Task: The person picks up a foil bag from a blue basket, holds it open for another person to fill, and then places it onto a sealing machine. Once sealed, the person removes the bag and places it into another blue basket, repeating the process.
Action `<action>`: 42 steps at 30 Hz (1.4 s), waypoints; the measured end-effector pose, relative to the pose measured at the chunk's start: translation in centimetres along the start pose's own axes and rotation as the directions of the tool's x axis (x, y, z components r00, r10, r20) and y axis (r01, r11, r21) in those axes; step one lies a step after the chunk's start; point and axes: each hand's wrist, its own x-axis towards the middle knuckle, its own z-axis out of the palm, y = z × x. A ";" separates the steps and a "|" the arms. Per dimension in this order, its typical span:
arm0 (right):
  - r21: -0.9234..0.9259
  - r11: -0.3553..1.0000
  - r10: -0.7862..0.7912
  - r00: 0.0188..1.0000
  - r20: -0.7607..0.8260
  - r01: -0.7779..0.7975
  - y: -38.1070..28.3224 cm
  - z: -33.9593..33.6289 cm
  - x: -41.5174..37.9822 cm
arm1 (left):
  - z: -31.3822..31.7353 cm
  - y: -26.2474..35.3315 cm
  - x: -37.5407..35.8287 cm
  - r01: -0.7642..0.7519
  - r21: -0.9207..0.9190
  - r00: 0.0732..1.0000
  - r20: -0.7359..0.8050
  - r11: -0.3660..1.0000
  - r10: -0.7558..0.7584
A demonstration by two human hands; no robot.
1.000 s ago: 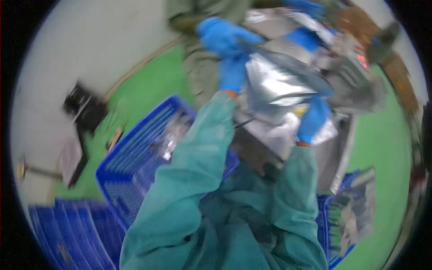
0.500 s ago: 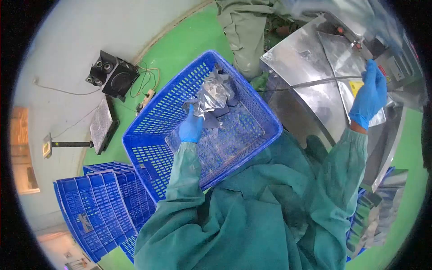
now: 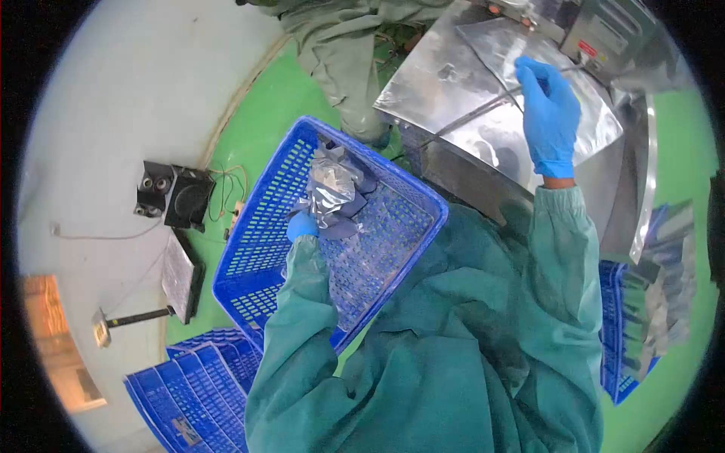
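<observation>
My left hand, in a blue glove, reaches into a large blue plastic basket. It is closed at the edge of a small pile of crumpled silver foil pouches; its fingertips are partly hidden. Gloved in blue too, my right hand is raised above a shiny metal worktop. The fingers there are curled in, and whatever may be between them does not show. A thin dark cable or rod runs across the worktop behind this hand.
A machine stands at the worktop's far end. Beyond the basket is another person's grey-green clothing. More blue baskets sit at lower left, and one with silver pouches at right. Black speakers and a platform scale are at left.
The view has shifted, so the worktop appears farther left. My right hand has moved left over the worktop and its fingers look more curled. My left hand stays at the pouches, its thumb now less visible.
</observation>
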 end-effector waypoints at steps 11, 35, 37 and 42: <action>-0.075 0.996 0.050 0.993 0.107 -0.042 -1.4 0.0 -0.9 | -1.7 -0.8 -0.2 -0.031 0.147 1.000 0.006 0.989 0.030; 0.244 0.938 -0.316 0.895 0.314 0.246 -13.3 6.8 -8.5 | -35.4 13.4 -23.3 -0.967 0.005 0.101 -0.911 0.256 0.400; 0.506 0.812 -0.339 0.941 0.001 0.292 -12.8 6.4 -6.2 | -37.3 16.0 -25.5 -0.965 0.043 0.074 -0.902 0.259 0.426; 0.375 0.898 -0.146 0.959 -0.242 0.232 -10.9 3.5 -0.9 | -37.4 20.1 -22.3 -0.988 -0.035 0.045 -0.997 -0.148 -0.065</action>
